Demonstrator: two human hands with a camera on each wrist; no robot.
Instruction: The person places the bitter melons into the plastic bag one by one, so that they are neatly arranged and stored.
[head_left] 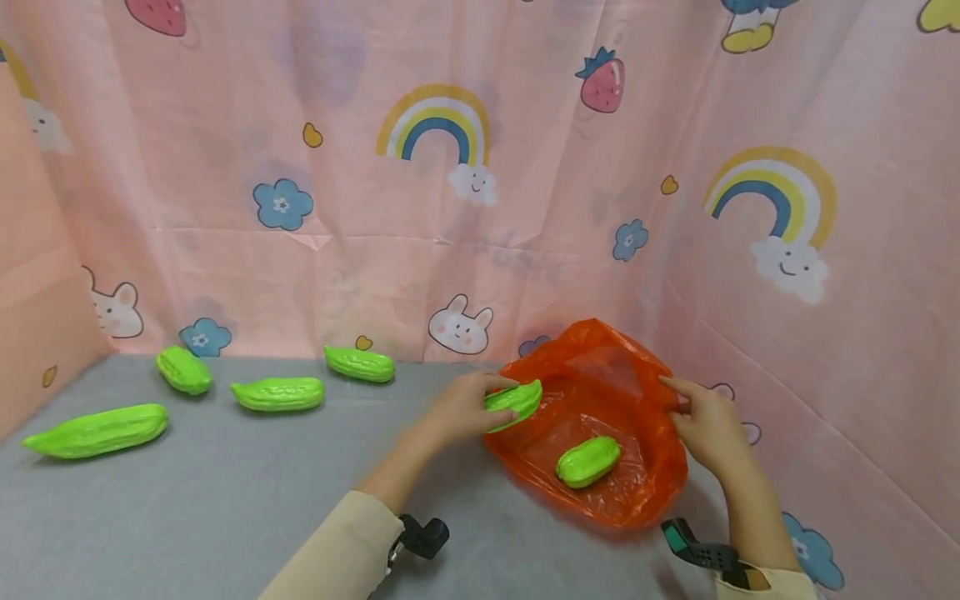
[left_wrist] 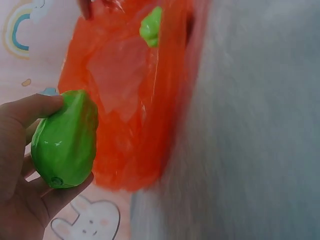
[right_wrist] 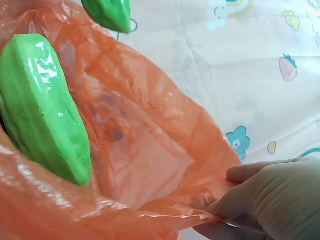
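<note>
Can't see all of the held green vegetable point(head_left: 517, 401) behind the left hand point(head_left: 463, 408). In the left wrist view, lose the red bag point(left_wrist: 120, 155) past twelve o'clock; see blurred grey tabletop point(left_wrist: 255, 130) at three. In the right wrist's, lose the right hand point(right_wrist: 287, 200) past four.

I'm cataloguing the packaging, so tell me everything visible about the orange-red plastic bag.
The orange-red plastic bag is thin, glossy, crinkled and translucent. It is at the right of the grey tabletop, its wide mouth open toward the head camera. One ribbed green gourd lies inside. The right hand pinches the bag's right rim; the left hand holds a second gourd by the left rim; contact there is unclear.
</note>
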